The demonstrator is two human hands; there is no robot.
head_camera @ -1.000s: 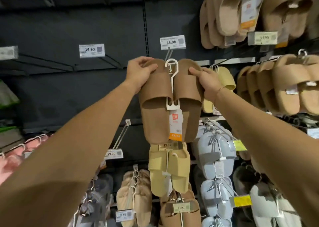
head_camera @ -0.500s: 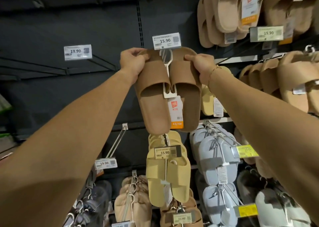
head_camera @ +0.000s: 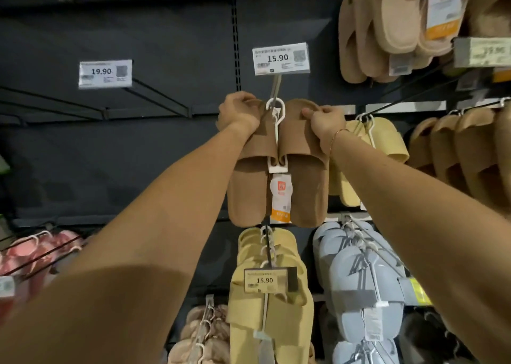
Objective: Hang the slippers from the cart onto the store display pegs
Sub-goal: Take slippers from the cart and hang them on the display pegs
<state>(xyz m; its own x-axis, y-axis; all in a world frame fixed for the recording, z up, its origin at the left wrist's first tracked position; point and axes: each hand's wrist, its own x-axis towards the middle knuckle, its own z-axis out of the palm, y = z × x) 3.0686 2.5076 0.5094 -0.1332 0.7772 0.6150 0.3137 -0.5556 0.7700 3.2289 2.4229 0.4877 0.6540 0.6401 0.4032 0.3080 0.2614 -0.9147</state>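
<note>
Brown slippers gripped at their top by left hand and right hand, white hanger hook between them at the peg.

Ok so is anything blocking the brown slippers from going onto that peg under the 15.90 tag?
Nothing visible does. The left hand and right hand hold the brown slippers with the white hanger hook already at the peg, below the 15.90 price tag. No other slippers show on that peg.
</note>
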